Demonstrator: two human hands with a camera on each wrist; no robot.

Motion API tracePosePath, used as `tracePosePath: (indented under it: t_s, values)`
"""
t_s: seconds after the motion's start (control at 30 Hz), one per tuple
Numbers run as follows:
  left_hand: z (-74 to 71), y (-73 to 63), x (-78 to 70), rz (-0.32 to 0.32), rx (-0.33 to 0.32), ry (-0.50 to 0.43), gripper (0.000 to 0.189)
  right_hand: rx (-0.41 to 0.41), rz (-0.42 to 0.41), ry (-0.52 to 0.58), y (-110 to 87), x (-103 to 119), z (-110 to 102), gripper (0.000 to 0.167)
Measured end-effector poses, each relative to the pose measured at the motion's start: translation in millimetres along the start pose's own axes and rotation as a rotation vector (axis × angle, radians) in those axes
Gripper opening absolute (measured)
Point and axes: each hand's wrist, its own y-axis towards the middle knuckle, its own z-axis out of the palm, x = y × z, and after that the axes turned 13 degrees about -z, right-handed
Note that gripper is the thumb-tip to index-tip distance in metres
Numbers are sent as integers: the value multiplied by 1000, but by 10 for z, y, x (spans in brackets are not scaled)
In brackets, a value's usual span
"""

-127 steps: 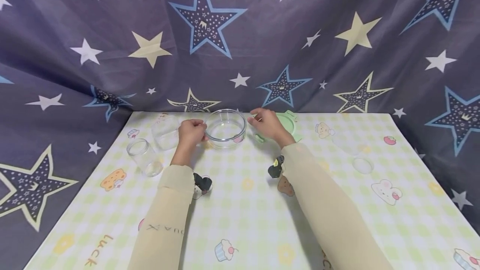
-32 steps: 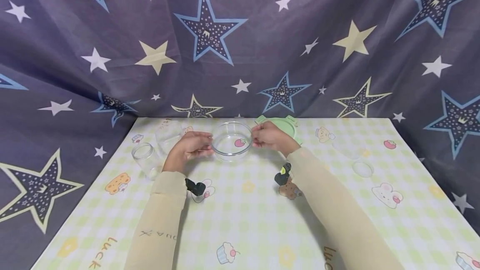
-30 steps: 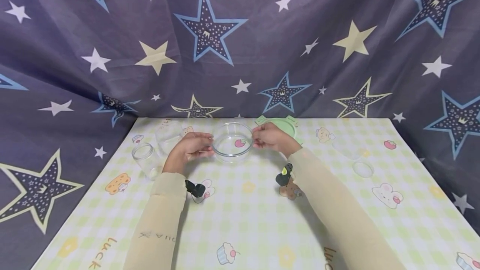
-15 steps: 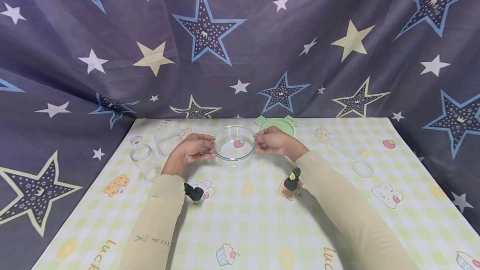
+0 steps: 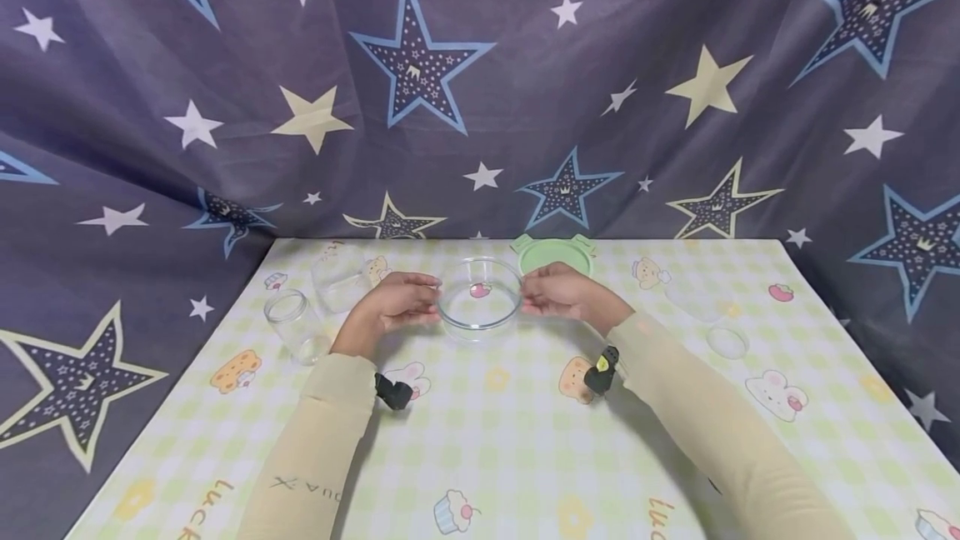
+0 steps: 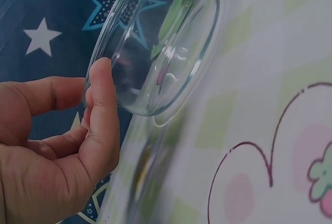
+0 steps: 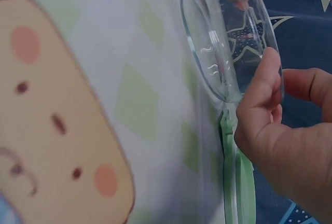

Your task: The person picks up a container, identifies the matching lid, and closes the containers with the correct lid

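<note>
A round clear glass bowl (image 5: 480,326) is held between both hands near the middle of the table, close over the cloth with its opening up. My left hand (image 5: 393,302) pinches its left rim; in the left wrist view, the thumb and fingers clasp the glass (image 6: 171,73) at the edge. From the opposite side, my right hand (image 5: 576,297) grips the rim between thumb and fingers, as the right wrist view confirms. Behind the right hand lies a green lid (image 5: 555,257) with side tabs, partly covered by that hand in the head view.
Left of the left hand, a clear jar (image 5: 296,327) lies tilted on the checked cloth, with another clear container (image 5: 337,280) behind it. A further clear container (image 5: 726,342) lies at the right. A star-patterned curtain (image 5: 480,107) rises along the table's back edge.
The glass bowl has come nearer to me and slightly right, carried by both hands. The right hand, apart from the bowl at first, now grips it, and more of the green lid shows.
</note>
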Motion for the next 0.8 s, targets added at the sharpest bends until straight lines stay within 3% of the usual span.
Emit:
tracePosePath:
  t_s: [0.8]
  values:
    - [268,-68,34,7,20,61,48,23,13,-25,-294,-25,-157,38]
